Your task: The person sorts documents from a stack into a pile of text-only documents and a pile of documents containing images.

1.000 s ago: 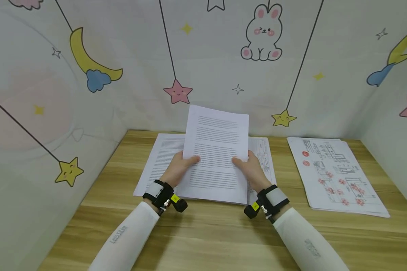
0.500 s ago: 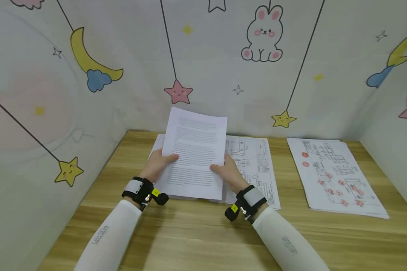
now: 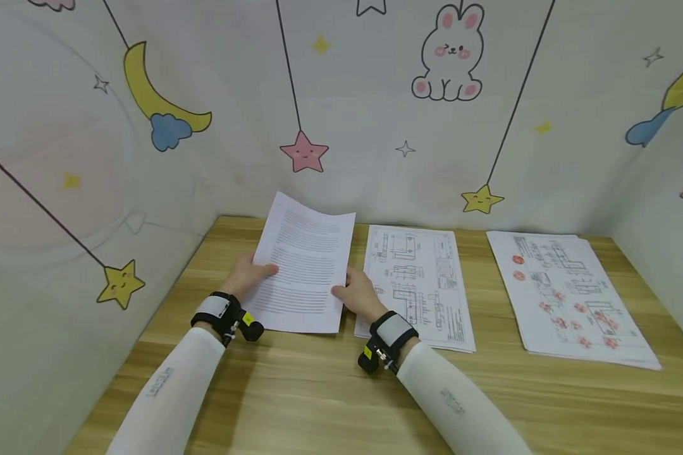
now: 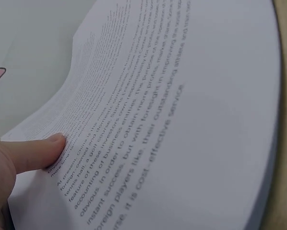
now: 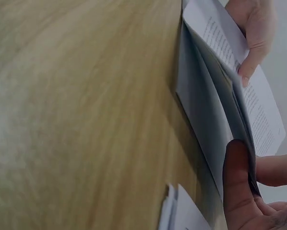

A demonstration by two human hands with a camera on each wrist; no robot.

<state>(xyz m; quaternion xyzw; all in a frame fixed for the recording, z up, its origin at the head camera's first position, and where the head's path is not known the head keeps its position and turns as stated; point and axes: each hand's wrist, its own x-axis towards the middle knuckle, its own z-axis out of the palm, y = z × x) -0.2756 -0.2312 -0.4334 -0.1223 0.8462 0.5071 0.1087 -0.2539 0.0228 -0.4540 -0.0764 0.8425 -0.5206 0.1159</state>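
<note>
Left of centre in the frame, a sheaf of thin, smooth white paper [image 3: 304,272] is held tilted up above the bench [image 3: 296,392], its top edge bowed in a shallow curve and its face ruled with dense black print. The left hand [image 3: 247,278] grips its left edge, thumb flat on the text; the right hand [image 3: 358,294] pinches the right edge between thumb and fingers, where the layers splay slightly apart. Just beside the right hand, near the middle, lies a flat rectangular pile of line drawings [image 3: 415,284]. Toward the right of the frame, a slanted stack of sheets [image 3: 569,297] shows red round marks over angular diagrams, its edges slightly uneven. The bench has streaky, yellow-brown wood grain. Behind rises a pale wall [image 3: 387,126] printed with a rounded rabbit [image 3: 448,54] and a yellow crescent moon [image 3: 139,82].
</note>
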